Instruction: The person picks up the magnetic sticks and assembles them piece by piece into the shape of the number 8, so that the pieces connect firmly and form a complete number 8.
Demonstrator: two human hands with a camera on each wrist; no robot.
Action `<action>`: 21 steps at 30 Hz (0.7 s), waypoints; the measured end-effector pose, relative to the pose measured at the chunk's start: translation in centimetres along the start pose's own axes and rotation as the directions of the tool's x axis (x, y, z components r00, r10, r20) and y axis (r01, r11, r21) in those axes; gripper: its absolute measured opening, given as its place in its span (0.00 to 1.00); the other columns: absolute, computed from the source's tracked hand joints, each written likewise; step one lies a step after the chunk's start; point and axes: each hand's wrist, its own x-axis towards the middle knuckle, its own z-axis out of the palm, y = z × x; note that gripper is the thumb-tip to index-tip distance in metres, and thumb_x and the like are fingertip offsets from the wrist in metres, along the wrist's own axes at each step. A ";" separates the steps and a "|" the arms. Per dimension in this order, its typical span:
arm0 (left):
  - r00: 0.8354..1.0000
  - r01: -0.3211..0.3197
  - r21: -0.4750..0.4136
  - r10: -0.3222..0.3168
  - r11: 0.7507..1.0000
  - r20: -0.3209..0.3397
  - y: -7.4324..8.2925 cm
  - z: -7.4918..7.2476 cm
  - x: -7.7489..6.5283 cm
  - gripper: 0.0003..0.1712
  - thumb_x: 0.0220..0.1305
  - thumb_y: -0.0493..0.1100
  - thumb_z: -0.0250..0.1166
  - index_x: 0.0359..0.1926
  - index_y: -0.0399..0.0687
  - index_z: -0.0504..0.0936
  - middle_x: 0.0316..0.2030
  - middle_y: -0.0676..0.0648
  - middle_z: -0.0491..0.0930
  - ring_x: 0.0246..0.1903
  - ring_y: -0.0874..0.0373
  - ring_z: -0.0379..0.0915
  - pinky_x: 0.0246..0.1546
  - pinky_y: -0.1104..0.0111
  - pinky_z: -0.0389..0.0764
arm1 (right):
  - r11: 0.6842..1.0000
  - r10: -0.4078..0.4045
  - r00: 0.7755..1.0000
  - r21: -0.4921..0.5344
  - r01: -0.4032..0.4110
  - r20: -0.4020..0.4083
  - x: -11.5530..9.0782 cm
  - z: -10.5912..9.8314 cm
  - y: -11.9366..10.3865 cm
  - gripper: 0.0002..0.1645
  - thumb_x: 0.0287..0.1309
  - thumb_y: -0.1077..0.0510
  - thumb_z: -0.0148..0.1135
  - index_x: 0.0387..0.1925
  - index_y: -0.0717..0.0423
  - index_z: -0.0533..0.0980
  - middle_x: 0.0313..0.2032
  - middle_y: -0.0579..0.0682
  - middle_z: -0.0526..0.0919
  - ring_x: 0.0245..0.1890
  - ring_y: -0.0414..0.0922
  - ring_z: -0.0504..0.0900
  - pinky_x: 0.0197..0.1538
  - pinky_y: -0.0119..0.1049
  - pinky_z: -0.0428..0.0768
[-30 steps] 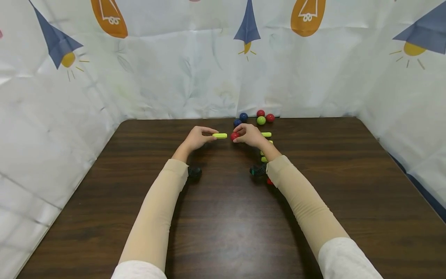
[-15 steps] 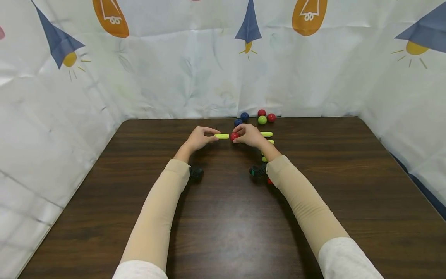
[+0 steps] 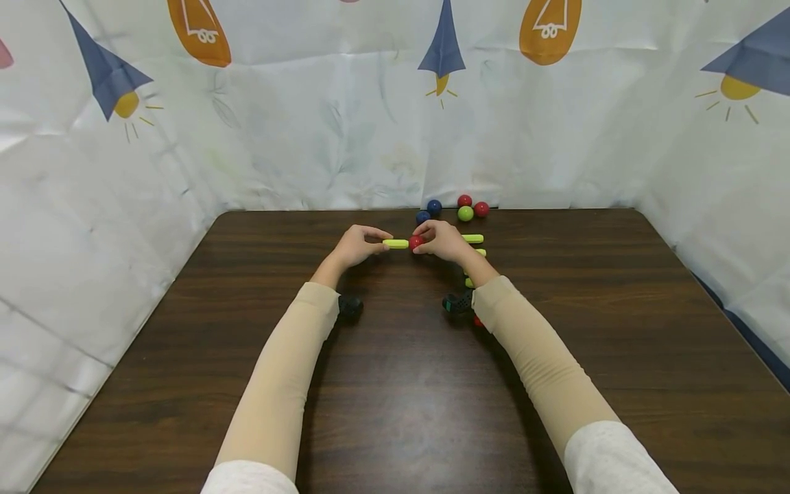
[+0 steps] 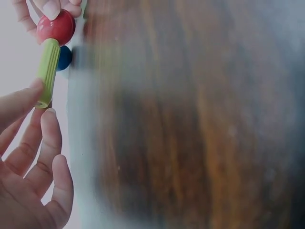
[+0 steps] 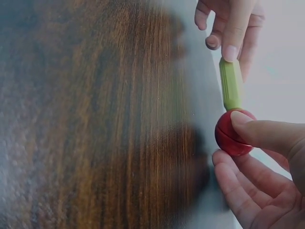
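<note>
The gap between the yellow-green rod [image 3: 396, 244] and the red ball [image 3: 416, 242] has just closed: just above the middle of the head view, the rod's right end now meets the ball's left side, where a second ago they stood apart. For the work in hand this looks like the point of joining — rod and ball are lined up end to end. Whether the tip is seated or only touching I can't tell, since the contact is small in the head view and partly behind a thumb in the right wrist view.

The left hand [image 3: 356, 247] pinches the rod by its outer end; in the left wrist view its lower fingers [image 4: 51, 138] spread away from it. The right hand [image 3: 441, 241] grips the ball between thumb and fingertips.

At the table's [image 3: 382, 412] far edge, upper middle of the frame, lie 2 blue balls [image 3: 435, 206], 2 other red balls [image 3: 481, 209] and 1 green ball [image 3: 465, 214]. More loose rods [image 3: 474, 239] show right of centre, partly covered by the right forearm, with a bit of a red piece [image 3: 478, 320] below them.

No brand, label or writing can be read anywhere; the backdrop [image 3: 278, 137] carries only printed lamps and bulbs, and the dark wrist devices [image 3: 350, 307] show no legible mark.
</note>
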 end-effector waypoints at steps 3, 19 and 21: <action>1.000 0.002 0.015 -0.002 1.000 0.003 0.0 0.1 0.0 0.17 0.71 0.39 0.68 0.57 0.37 0.85 0.56 0.37 0.82 0.47 0.46 0.83 0.51 0.59 0.79 | 1.000 0.004 1.000 -0.003 -0.004 0.000 0.1 0.0 0.1 0.21 0.64 0.59 0.72 0.56 0.60 0.78 0.56 0.61 0.82 0.52 0.55 0.78 0.53 0.46 0.78; 1.000 -0.006 0.046 0.005 0.999 0.014 0.1 0.3 0.2 0.16 0.70 0.38 0.68 0.56 0.39 0.86 0.54 0.39 0.83 0.45 0.47 0.83 0.50 0.59 0.79 | 1.000 0.002 1.000 -0.024 -0.001 0.024 -0.2 -0.1 0.3 0.22 0.64 0.59 0.72 0.56 0.61 0.78 0.54 0.63 0.83 0.39 0.52 0.81 0.45 0.41 0.80; 1.000 -0.010 0.050 0.010 0.999 0.013 0.1 0.3 0.2 0.16 0.70 0.38 0.68 0.56 0.39 0.86 0.54 0.39 0.83 0.45 0.48 0.83 0.50 0.59 0.79 | 1.000 0.004 1.000 -0.027 -0.003 0.027 -0.2 -0.1 0.3 0.22 0.64 0.59 0.72 0.57 0.61 0.78 0.54 0.63 0.83 0.39 0.52 0.81 0.46 0.41 0.80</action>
